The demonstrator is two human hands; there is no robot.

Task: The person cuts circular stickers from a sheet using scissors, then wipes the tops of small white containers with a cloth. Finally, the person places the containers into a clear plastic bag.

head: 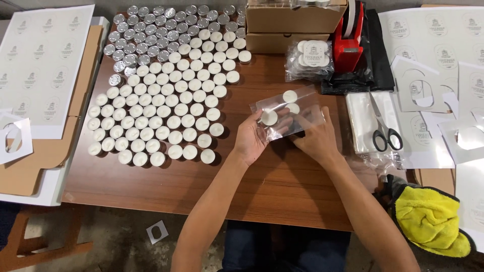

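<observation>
Nearest the camera, two bare forearms reach up from the near edge of the wooden table (pixel 282 191). The left hand (pixel 250 138) pinches one tealight candle (pixel 268 118) between thumb and fingers at the mouth of a clear plastic bag (pixel 290 112). The right hand (pixel 316 138) closes on the bag's lower side, holding it just above the table's middle. Two more candles (pixel 290 96) sit inside the bag already.

Left of the bag, rows of loose tealights (pixel 166 106) cover the table to its far left corner. At the far edge stand cardboard boxes (pixel 292 20), a packed bag of candles (pixel 310 59) and a red tape dispenser (pixel 349 40). Scissors (pixel 385 132) lie near the right edge.

The bag is limp and slippery. If its mouth folds shut, the candle could catch on the rim and drop. If it tilts, the candles inside could slide out.
</observation>
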